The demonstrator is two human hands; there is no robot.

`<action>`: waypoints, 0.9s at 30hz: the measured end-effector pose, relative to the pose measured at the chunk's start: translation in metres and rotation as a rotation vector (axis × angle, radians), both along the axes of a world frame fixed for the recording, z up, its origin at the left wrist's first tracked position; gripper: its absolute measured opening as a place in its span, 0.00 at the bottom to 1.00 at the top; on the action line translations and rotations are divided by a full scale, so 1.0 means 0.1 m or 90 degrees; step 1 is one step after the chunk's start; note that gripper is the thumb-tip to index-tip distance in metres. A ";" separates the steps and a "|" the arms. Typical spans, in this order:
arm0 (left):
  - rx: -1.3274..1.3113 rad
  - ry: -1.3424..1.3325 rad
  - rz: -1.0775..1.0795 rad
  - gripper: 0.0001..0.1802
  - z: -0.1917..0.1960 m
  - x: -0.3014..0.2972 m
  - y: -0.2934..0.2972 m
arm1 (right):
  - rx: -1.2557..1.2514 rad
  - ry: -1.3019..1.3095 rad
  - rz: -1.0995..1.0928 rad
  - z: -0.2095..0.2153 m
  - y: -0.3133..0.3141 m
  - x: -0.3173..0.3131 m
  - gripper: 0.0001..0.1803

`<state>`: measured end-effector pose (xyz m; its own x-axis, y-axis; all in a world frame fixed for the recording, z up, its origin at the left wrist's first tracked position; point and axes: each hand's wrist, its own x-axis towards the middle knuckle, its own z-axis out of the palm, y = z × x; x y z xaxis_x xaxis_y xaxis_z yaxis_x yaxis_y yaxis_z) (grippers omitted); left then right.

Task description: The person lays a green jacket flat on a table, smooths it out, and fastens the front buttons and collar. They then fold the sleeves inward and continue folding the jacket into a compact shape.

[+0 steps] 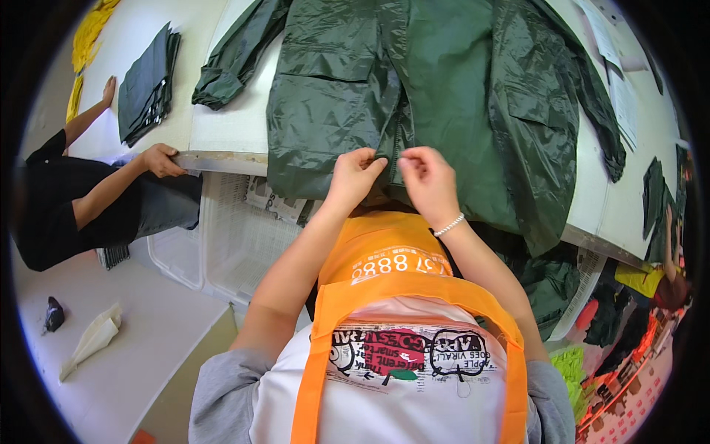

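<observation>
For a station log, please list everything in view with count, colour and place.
jacket: 1, dark green, on table
table: at least 1, white, under jacket
garment stack: 1, dark green, table's left
yellow fabric: some, yellow, upper left
papers: several, white, table's right
loose garments: several, dark green, far right
plastic baskets: at least 2, whitish, below table
crumpled item: 1, cream, lower left
small item: 1, black, lower left
lime fabric: some, lime, lower right
co-worker: 1, black top, left
distant person: 1, colours unclear, far right
apron: 1, orange, on wearer
bracelet: 1, white, right wrist
left hand: 1, bare, jacket's hem
right hand: 1, bare, beside it
</observation>
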<state>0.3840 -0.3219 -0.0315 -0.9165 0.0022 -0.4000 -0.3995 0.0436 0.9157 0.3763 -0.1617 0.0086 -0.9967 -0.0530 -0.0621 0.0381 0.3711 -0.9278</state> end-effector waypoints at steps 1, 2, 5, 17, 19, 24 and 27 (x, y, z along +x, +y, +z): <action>-0.021 -0.011 -0.016 0.07 0.00 0.00 0.00 | 0.010 -0.033 0.034 0.03 -0.03 0.00 0.11; -0.042 -0.022 -0.032 0.07 0.01 0.00 -0.02 | 0.035 -0.087 0.033 0.01 -0.03 -0.02 0.12; -0.174 0.021 -0.085 0.11 0.18 -0.02 0.02 | 0.027 -0.153 0.050 -0.38 0.01 -0.08 0.15; -0.349 0.097 -0.061 0.40 -0.14 -0.77 0.33 | 0.599 0.199 -0.105 -0.22 1.30 -0.64 0.30; -0.342 0.072 -0.086 0.41 -0.22 -0.87 0.40 | 0.595 0.103 -0.104 -0.30 1.57 -0.63 0.28; -0.237 0.340 0.177 0.23 -0.08 -1.16 0.39 | 0.321 0.019 -0.182 -0.07 2.14 -0.90 0.14; -0.041 0.243 0.183 0.20 0.53 -1.35 0.40 | -0.346 -0.005 -0.342 0.96 1.96 -1.06 0.13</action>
<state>0.2490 -0.2815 0.0218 -0.9578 -0.2861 -0.0263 -0.0400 0.0423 0.9983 0.2706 0.0347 0.1050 -0.8937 0.4138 -0.1737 0.0921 -0.2098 -0.9734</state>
